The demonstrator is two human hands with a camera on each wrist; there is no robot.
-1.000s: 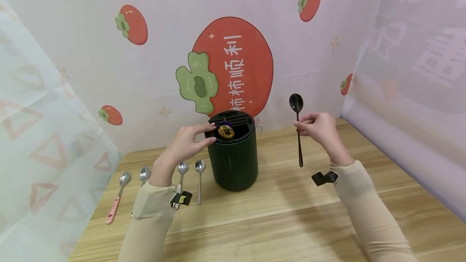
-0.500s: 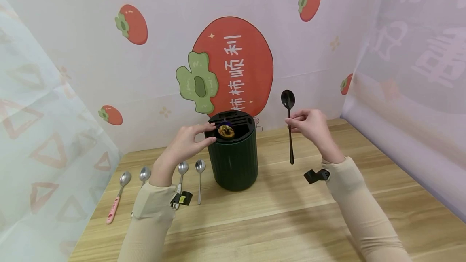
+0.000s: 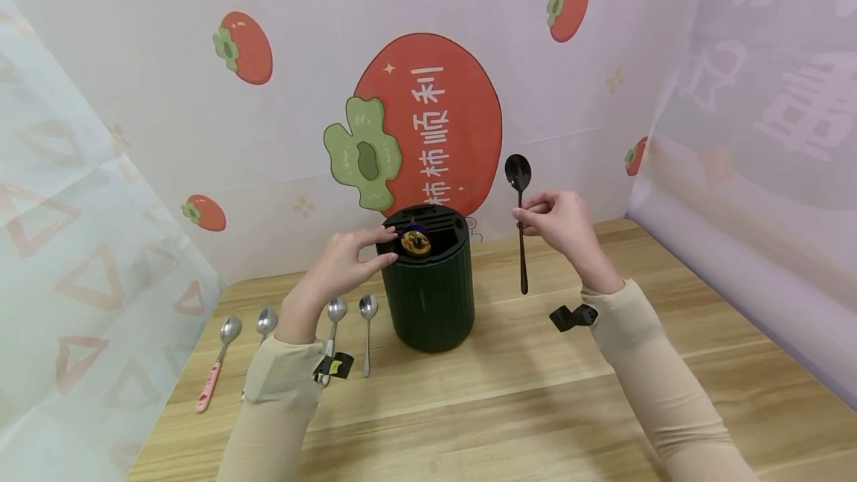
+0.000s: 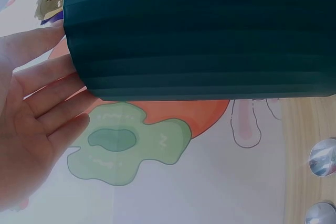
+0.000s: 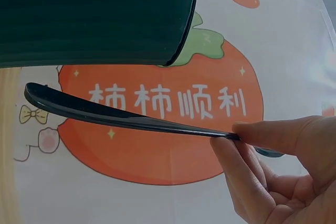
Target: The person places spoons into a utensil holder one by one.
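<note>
A dark green ribbed utensil holder [image 3: 431, 303] stands upright on the table, topped by a black slotted insert [image 3: 438, 220]. At its left rim my left hand [image 3: 338, 262] rests with fairly straight fingers, thumb towards the front. A shiny gold, rounded piece with a purple edge [image 3: 416, 242] pokes up from the opening. To the right, my right hand [image 3: 561, 223] pinches a black spoon [image 3: 522, 244] by the handle between thumb and fingers. The spoon hangs upright in the air, bowl up. The right wrist view shows the handle [image 5: 115, 115] close beside the holder wall.
Several metal spoons lie left of the holder: one with a pink handle [image 3: 213, 378], one partly hidden behind my left forearm [image 3: 265, 320], and a slim silver one [image 3: 367, 333] nearest the holder. A patterned cloth backdrop [image 3: 301, 117] rises behind the wooden table [image 3: 469, 415].
My right hand has carried the black spoon leftwards and slightly up, closer to the holder. My left hand has stayed at the holder's rim.
</note>
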